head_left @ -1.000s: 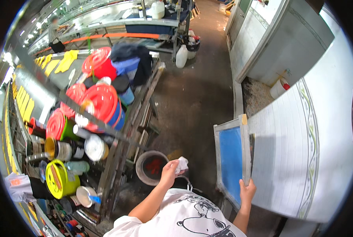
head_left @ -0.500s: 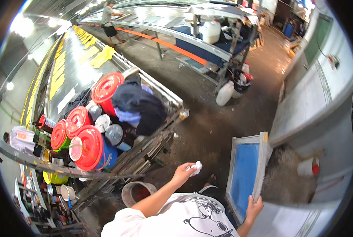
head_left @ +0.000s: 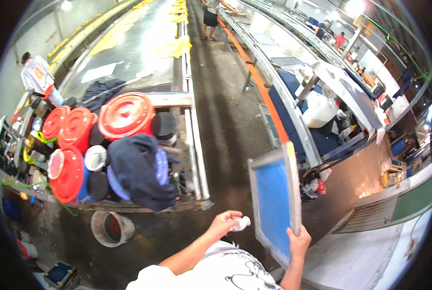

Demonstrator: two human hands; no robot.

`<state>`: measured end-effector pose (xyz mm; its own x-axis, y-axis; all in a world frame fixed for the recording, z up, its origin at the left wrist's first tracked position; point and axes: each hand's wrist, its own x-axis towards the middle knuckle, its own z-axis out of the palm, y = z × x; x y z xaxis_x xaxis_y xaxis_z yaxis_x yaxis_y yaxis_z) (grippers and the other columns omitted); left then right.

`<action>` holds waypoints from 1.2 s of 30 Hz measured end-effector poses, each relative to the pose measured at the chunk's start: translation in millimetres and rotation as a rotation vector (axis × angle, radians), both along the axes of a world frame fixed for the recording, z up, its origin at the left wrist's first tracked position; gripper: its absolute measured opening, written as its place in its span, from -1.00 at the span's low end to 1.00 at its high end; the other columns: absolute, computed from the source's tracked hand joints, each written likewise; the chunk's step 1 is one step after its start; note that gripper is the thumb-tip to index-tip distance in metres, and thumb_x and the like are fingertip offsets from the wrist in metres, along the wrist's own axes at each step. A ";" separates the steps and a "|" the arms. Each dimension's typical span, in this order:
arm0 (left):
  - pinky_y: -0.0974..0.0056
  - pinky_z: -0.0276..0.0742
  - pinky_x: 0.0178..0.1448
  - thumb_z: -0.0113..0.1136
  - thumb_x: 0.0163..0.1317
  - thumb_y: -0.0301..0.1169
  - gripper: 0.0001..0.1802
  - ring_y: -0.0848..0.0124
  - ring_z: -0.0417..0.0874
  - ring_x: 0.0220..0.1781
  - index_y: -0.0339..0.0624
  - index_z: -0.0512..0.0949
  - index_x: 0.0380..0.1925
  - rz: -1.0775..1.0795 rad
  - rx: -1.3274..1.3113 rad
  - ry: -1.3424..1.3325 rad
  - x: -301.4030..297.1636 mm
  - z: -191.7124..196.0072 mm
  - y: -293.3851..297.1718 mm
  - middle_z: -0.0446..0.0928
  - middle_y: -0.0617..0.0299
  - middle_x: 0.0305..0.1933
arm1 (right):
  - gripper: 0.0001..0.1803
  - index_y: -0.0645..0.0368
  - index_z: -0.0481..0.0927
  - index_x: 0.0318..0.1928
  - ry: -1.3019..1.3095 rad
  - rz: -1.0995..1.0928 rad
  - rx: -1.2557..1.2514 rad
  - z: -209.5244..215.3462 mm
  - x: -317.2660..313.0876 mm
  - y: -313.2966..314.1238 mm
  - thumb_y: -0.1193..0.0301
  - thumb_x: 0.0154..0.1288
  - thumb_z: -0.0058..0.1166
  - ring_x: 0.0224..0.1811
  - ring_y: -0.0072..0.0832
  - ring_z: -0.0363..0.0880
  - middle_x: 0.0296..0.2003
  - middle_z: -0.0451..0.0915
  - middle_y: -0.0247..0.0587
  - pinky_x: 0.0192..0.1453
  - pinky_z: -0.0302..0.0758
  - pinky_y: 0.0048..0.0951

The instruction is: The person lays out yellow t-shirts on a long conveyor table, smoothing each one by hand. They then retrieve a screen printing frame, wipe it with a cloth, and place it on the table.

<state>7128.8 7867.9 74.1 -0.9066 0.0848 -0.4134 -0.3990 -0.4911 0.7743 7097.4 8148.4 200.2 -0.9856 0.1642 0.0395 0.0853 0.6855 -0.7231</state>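
My right hand (head_left: 299,241) grips the lower right side of a silk-screen frame (head_left: 274,205), which has blue mesh inside a grey, worn border. The frame is held up on edge, tilted, in front of my right side. My left hand (head_left: 223,225) is closed on a small crumpled white cloth (head_left: 242,224), between my body and the frame. The cloth is apart from the mesh. Part of it is hidden by my fingers.
At the left, a table end holds red-lidded buckets (head_left: 126,116) and a dark garment (head_left: 141,174). A dirty white bucket (head_left: 112,228) stands on the floor. Long tables with yellow pieces (head_left: 177,48) flank an aisle. A white jug (head_left: 320,110) sits at the right. Other people are farther off.
My view has swung to the right side of the long table and along the aisle. The screen frame is raised higher, still in my right hand. The cloth stays in my left.
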 end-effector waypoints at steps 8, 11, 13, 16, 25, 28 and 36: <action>0.41 0.50 -0.20 0.30 0.35 -0.27 -0.60 0.59 0.59 -0.29 -0.23 0.60 0.12 -0.053 -0.243 0.127 -235.1 89.2 24.2 0.63 0.32 -0.33 | -0.63 0.30 0.66 -0.01 0.108 0.253 0.043 16.2 -257.7 -42.6 0.47 0.15 0.33 -0.25 -0.42 0.72 -0.27 0.74 -0.03 -0.09 0.58 -0.36; 0.39 0.53 -0.23 0.29 0.34 -0.15 -0.53 0.54 0.66 -0.32 -0.26 0.60 0.11 -0.004 -0.258 0.130 -320.5 70.1 14.1 0.66 0.27 -0.35 | -0.65 0.29 0.67 -0.03 0.158 0.294 -0.055 7.2 -357.1 -85.5 0.46 0.15 0.33 -0.29 -0.47 0.68 -0.30 0.73 -0.09 -0.13 0.56 -0.38; 0.32 0.57 -0.18 0.25 0.35 -0.04 -0.44 0.46 0.71 -0.27 -0.27 0.58 0.13 -0.053 -0.489 0.152 -377.7 64.0 0.0 0.68 0.18 -0.32 | -0.68 0.29 0.67 -0.05 0.157 0.318 -0.116 -4.6 -428.9 -111.5 0.46 0.16 0.31 -0.33 -0.51 0.64 -0.34 0.72 -0.14 -0.16 0.54 -0.39; 0.19 0.62 -0.07 0.18 0.30 0.17 -0.28 0.23 0.75 -0.18 -0.29 0.58 0.14 -0.144 -0.851 0.194 -470.3 63.5 -32.7 0.70 0.02 -0.23 | -0.73 0.29 0.68 -0.13 0.106 0.371 -0.218 -20.1 -544.7 -161.3 0.48 0.13 0.30 -0.39 -0.53 0.58 -0.41 0.68 -0.21 -0.24 0.51 -0.39; 0.10 0.62 0.12 0.19 -0.01 0.50 -0.08 0.09 0.73 0.03 -0.23 0.75 -0.19 -0.575 -1.408 -0.242 -675.3 86.2 -153.5 0.71 -0.06 -0.09 | -0.72 0.32 0.69 -0.22 -0.125 0.373 -0.277 -131.0 -802.2 -379.3 0.52 -0.02 0.26 -0.34 -0.41 0.66 -0.40 0.70 -0.14 -0.18 0.56 -0.31; 0.09 0.66 0.05 0.31 0.03 0.30 -0.27 0.10 0.76 -0.06 -0.20 0.76 -0.21 -0.501 -1.467 -0.263 -719.2 50.0 -200.3 0.73 0.00 -0.14 | -0.72 0.37 0.67 -0.24 -0.129 0.427 -0.229 -151.6 -846.9 -425.0 0.54 -0.04 0.31 -0.26 -0.33 0.70 -0.34 0.72 -0.06 -0.10 0.58 -0.25; 0.08 0.67 -0.01 0.23 0.06 0.10 -0.45 0.12 0.77 -0.13 -0.19 0.76 -0.31 -0.339 -1.417 -0.394 -771.0 -34.9 -350.2 0.73 0.01 -0.22 | -0.67 0.28 0.61 -0.01 -0.908 0.819 -0.016 -160.6 -958.7 -567.4 0.29 0.37 0.17 -0.26 -0.44 0.67 -0.22 0.66 -0.22 -0.33 0.66 -0.41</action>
<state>6357.8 7517.7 39.2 -0.7414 -0.4046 -0.5354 -0.6260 0.7045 0.3344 6138.6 7580.9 39.6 -0.4664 -0.5238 -0.7128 0.1102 0.7652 -0.6343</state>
